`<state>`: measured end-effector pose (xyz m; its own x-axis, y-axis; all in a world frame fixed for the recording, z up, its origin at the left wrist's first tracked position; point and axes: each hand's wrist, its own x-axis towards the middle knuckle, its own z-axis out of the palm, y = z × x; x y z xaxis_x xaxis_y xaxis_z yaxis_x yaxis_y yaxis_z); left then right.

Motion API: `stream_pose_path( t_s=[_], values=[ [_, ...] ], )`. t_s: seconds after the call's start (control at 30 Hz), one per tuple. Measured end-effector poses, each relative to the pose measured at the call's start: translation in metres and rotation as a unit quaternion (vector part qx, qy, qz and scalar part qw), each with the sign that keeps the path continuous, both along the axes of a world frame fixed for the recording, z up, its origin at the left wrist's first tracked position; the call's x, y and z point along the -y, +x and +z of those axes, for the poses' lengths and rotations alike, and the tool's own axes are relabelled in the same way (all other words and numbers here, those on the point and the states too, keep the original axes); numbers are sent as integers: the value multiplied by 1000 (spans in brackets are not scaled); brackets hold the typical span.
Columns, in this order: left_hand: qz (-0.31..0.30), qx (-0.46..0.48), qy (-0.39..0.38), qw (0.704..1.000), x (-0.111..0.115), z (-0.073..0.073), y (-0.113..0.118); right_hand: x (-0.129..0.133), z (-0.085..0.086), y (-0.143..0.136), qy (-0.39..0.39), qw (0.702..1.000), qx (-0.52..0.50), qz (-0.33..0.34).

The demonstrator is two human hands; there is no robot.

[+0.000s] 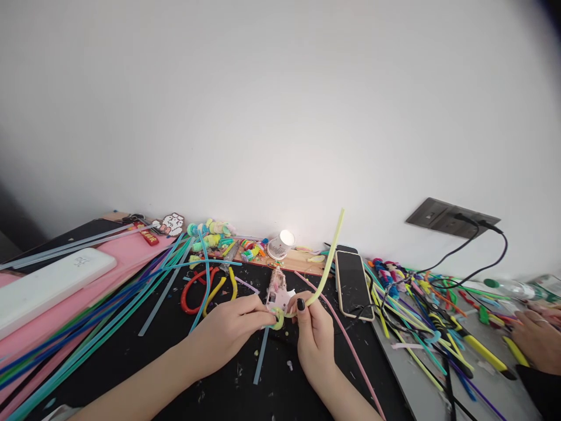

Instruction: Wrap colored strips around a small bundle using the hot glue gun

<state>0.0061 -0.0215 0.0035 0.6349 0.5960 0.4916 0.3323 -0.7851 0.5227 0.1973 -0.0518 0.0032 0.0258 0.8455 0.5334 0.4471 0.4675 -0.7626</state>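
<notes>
Both my hands are at the middle of the black work surface, working on a yellow-green pipe cleaner (332, 257). My left hand (232, 330) pinches its curled end between thumb and fingers. My right hand (315, 336) grips the same strip further along, and its long free part stands up past the thumb. Just behind the fingertips lies a pale pink object (279, 295) whose kind I cannot make out. Red curved handles (188, 295) and yellow handles (215, 295) lie beyond my left hand. A pink pipe cleaner (350, 345) runs beside my right wrist.
A white paper cup (281, 245) stands by the wall. Right of centre lies a phone (354, 285); cables run to a wall socket (451, 217). Pipe cleaners (109, 321) and a white power bank (56, 283) lie left. At far right, another person's hand (537, 339) is near yellow-black pliers (477, 348).
</notes>
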Motion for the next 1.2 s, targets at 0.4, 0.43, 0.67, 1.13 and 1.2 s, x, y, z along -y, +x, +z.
stream_pose_path(
  t_s=[0.4,0.43,0.67,1.13,1.2],
  values=[
    [29,-6,31,999,0,1,2,1,6,-5,1,1000,25,6],
    [30,-7,31,999,0,1,2,1,6,-5,3,1000,29,8],
    [32,-24,28,999,-1,-4,1,2,4,-6,-1,999,40,11],
    [82,28,75,993,-2,-6,2,2,7,-8,-20,999,-6,47],
    [91,52,100,989,-3,-6,2,2,5,-9,-18,998,-30,60]
  ],
)
